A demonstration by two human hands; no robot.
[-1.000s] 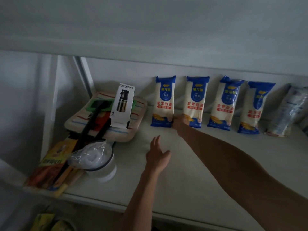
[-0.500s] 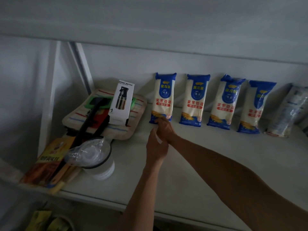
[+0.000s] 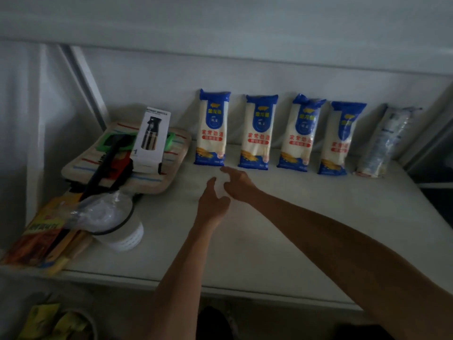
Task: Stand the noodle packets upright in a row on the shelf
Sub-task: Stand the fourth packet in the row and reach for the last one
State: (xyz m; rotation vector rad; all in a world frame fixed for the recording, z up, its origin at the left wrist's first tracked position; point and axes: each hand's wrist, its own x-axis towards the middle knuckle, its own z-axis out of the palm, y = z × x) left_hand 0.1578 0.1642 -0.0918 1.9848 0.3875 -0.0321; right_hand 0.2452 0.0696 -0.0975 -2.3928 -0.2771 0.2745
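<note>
Several blue-and-white noodle packets lean upright against the back wall of the white shelf point(image 3: 269, 217) in a row: the leftmost packet point(image 3: 212, 128), a second packet point(image 3: 257, 133), a third packet point(image 3: 300, 133) and a fourth packet point(image 3: 339, 138). A paler clear packet point(image 3: 382, 143) leans at the right end. My left hand point(image 3: 212, 201) rests over the shelf in front of the row, fingers apart and empty. My right hand point(image 3: 236, 182) hovers just below the two leftmost packets, fingers spread, touching none of them.
At the shelf's left lies a striped mat point(image 3: 127, 163) with black tongs point(image 3: 107, 168) and a white spray-bottle box point(image 3: 152, 141) on it. A plastic-wrapped white container point(image 3: 115, 222) and a yellow-orange package point(image 3: 39, 234) sit near the front left edge.
My right hand has drawn back from the base of the packets toward me and let go. The left hand stays close beside it. The leftmost packets now stand a little straighter.
</note>
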